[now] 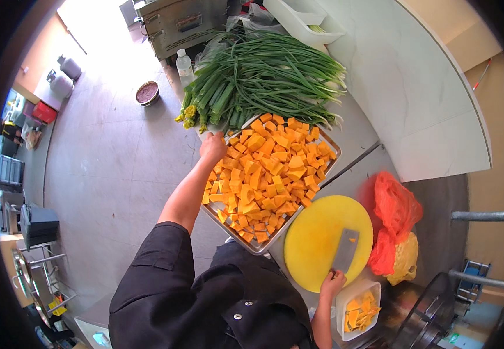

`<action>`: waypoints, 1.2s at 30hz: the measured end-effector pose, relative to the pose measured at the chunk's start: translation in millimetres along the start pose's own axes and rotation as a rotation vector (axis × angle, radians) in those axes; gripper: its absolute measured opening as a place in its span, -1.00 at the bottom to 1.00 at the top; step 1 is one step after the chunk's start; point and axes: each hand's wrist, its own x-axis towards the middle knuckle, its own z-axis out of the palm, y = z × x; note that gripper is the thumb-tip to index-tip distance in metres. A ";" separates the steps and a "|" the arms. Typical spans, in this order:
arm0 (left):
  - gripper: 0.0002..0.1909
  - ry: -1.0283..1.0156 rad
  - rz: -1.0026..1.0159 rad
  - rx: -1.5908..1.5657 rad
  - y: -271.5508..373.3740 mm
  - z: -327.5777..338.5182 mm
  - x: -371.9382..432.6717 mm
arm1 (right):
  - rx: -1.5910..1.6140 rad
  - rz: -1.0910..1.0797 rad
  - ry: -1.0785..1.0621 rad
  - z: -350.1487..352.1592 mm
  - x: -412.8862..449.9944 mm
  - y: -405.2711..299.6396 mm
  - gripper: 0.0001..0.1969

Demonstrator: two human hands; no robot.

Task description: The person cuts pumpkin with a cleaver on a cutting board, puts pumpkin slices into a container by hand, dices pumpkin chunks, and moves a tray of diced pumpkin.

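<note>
My right hand (pixel 333 283) grips the handle of a cleaver (pixel 346 252), whose broad blade lies over a round yellow cutting board (pixel 308 235). A small orange scrap clings to the blade. At the far left edge of a metal tray (pixel 256 249) is my left hand (pixel 213 147), beside the cut ends of the scallions. Its fingertips are hidden, so I cannot tell whether they hold the rim. Orange pumpkin-like cubes (pixel 269 174) are heaped over most of the tray. Right of my right hand, a white plastic tub (pixel 341 325) contains orange trimmings (pixel 361 312).
Long scallions (pixel 269 74) lie beyond the tray, with a plastic bottle (pixel 184 65) at their left. Red plastic bags (pixel 394 209) and a yellowish bag (pixel 402 261) sit right of the board. A white bin (pixel 304 22) stands at the back. A bucket (pixel 147 92) is on the floor.
</note>
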 end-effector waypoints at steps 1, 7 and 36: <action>-0.54 -0.024 -0.013 0.012 0.4 3.0 3.1 | -0.010 0.011 -0.008 -0.7 1.3 0.9 -0.74; -0.61 0.133 0.238 -0.211 12.6 -6.1 -11.1 | -0.040 0.065 -0.033 -3.4 -0.5 3.0 -0.75; -0.58 -0.245 0.600 0.310 10.0 4.7 72.5 | -0.038 0.037 -0.003 -2.0 -10.6 30.0 -0.80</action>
